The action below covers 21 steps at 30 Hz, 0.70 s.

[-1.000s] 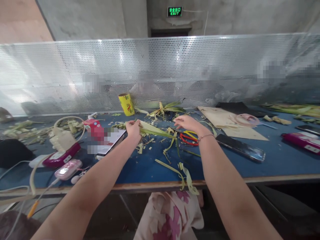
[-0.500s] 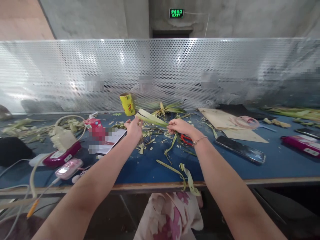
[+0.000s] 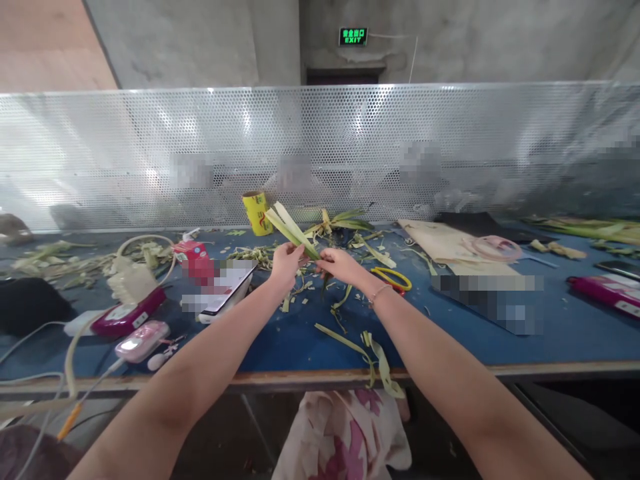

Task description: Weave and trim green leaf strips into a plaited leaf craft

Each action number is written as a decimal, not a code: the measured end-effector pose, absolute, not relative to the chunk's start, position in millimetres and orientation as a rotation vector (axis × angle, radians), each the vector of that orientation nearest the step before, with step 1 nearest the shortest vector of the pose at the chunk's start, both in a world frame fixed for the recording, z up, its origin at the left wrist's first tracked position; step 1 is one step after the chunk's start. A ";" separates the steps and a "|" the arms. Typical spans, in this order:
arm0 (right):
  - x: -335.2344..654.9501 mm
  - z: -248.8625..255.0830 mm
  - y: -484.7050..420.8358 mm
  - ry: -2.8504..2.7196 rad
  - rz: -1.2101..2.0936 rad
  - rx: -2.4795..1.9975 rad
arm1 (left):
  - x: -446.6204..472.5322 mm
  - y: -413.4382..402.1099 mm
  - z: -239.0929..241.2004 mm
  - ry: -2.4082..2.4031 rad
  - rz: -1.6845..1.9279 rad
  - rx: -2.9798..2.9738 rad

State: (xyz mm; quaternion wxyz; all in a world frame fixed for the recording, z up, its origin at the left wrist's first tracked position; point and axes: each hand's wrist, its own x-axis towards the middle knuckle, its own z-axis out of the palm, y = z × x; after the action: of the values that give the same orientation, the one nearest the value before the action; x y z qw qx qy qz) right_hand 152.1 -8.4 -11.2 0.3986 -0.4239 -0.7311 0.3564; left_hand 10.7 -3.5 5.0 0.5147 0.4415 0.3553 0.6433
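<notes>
Over the middle of the table I hold a long leaf strip, pale at its split upper end and green lower down. My left hand is closed on its middle, thumb and fingers pinching it. My right hand grips the narrower green end, close to the left one. The strip tilts up and to the left, away from me. Beside my right wrist lie scissors with yellow and red handles; the wrist partly hides them. Cut leaf scraps lie beneath my hands, and a bunch of leaves lies behind them.
A yellow roll stands near the perforated metal screen. On the left are a phone, a red box, power strips and cables. Brown paper and a blurred-out phone lie right. Loose strips overhang the front edge.
My hands have drawn closer together, the right one moving left. The leaf strip now points more steeply upward, and its pale end is spread in two. More of the scissors shows.
</notes>
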 end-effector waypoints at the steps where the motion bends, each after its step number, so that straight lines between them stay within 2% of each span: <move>1: 152.0 -11.1 -8.6 -1.858 0.906 -1.065 | 10.2 -3.4 5.4 0.865 1.540 1.080; 10: 150.4 -11.8 -3.7 -1.742 0.966 -1.162 | 10.8 -4.1 4.6 0.847 1.518 1.143; 17: 152.6 -5.6 -10.0 -1.827 0.466 -1.233 | 14.3 -11.4 6.0 0.932 1.440 1.258; 21: 151.3 -1.2 -14.8 -1.775 0.372 -1.270 | 15.4 -15.4 6.5 0.958 1.382 1.326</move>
State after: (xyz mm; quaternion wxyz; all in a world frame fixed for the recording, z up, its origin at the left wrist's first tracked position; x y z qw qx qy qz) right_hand 151.3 -14.8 -1.2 0.4475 -0.5129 -0.7170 0.1504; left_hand 15.4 -15.4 6.5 0.4796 0.5435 0.3924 0.5662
